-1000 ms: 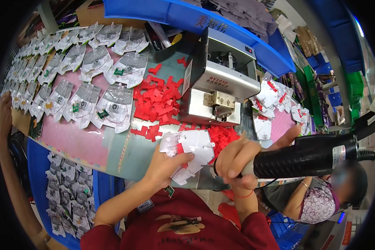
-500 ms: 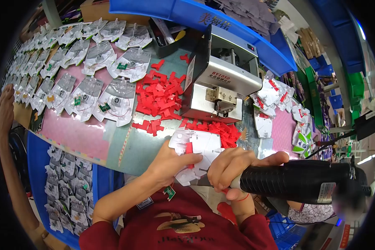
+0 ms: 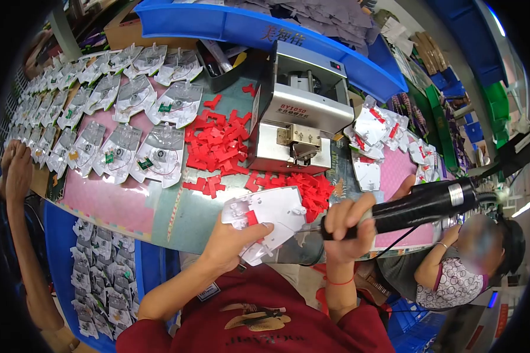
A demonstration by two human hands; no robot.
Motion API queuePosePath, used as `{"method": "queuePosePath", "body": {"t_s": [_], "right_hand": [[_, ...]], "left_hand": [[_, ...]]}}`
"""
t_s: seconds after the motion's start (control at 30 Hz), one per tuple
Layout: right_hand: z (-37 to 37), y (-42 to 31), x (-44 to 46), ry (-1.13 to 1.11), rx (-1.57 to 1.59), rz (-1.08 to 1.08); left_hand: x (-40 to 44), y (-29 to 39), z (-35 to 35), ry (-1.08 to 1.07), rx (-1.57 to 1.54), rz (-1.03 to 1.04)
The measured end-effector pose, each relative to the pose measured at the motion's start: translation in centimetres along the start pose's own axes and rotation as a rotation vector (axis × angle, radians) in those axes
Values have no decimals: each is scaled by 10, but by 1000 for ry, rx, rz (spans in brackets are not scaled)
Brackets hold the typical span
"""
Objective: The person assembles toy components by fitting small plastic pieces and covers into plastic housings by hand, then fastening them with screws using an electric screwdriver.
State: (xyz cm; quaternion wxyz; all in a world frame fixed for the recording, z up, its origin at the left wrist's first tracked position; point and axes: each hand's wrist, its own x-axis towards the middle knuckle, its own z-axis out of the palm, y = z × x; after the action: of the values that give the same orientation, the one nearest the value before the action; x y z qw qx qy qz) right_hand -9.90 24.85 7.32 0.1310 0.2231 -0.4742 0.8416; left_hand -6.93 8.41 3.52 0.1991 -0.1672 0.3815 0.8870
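My left hand grips a white plastic shell by its near side, the thumb resting over its face. A red plastic piece sits in the shell near that thumb. My right hand is wrapped round a black electric screwdriver, its bit pointing left toward the shell's right edge. Whether the bit touches the shell I cannot tell. Just beyond the shell lie loose red pieces, and a larger heap of red pieces spreads left of a silver screw-feeder machine marked BY1050.
White shells with circuit boards stand in rows at left. Shells with red pieces lie at right. A blue bin of parts is below left; a blue tray runs behind. Another person's arm is at left, and a person sits at right.
The screwdriver has swung back to the right and up, away from the shell's face. My left hand has shifted slightly left with the shell. A person at right has come into fuller view.
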Motion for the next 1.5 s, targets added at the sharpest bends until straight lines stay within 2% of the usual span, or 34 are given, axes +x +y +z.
{"method": "queuePosePath", "body": {"t_s": [0.17, 0.23, 0.37, 0.43, 0.5, 0.53, 0.57, 0.6, 0.67, 0.73, 0.8, 0.9, 1.03, 1.13, 1.2, 1.23, 1.27, 1.3, 1.37, 1.5], "right_hand": [[-46, -3, -6, 378, 36, 75], [-53, 2, -6, 426, -43, 96], [-87, 16, -12, 439, -134, 176], [-89, 10, -14, 445, -254, 245], [-85, 0, -14, 427, -729, 17], [-83, -6, -14, 416, -967, -99], [-77, -15, -16, 445, -1001, -169], [-71, -25, -19, 447, -1198, -296], [-54, -44, -25, 299, -1241, -487], [-45, -67, -26, -187, -845, -149], [-26, -66, -21, -304, -843, -151], [-26, -59, -30, -353, -740, -38], [-28, -63, -45, -250, -760, -34], [-41, -76, -56, -206, -815, -26], [-65, -81, -70, -12, -717, -122], [-80, -89, -77, 113, -671, -176], [-95, -93, -81, 286, -471, -296], [-120, -112, -90, 524, -347, -86], [-155, -132, -78, 895, -294, -253], [-266, -139, -56, 1026, -244, -213]], "left_hand": [[-9, 13, 0, -105, 16, 18], [-12, 16, 3, -189, 89, 15], [-12, 15, 8, -367, 222, 171], [-13, 14, 10, -409, 357, 327], [-13, 14, 14, -482, 486, 520], [-14, 15, 17, -498, 513, 546], [-17, 16, 21, -514, 539, 572], [-19, 16, 23, -529, 564, 595], [-19, 12, 24, -551, 631, 613], [-18, 8, 31, -596, 635, 659], [-19, 6, 36, -636, 700, 683], [-24, 4, 48, -661, 756, 696], [-24, -1, 51, -707, 811, 657], [-23, -8, 59, -817, 847, 580], [-30, -4, 66, -910, 800, 389], [-33, -6, 63, -873, 595, 254], [-34, -8, 59, -823, 390, 116], [-30, -9, 52, -774, 314, 119], [-24, -5, 40, -624, 265, 140], [-22, -3, 29, -460, 326, 77]]}}
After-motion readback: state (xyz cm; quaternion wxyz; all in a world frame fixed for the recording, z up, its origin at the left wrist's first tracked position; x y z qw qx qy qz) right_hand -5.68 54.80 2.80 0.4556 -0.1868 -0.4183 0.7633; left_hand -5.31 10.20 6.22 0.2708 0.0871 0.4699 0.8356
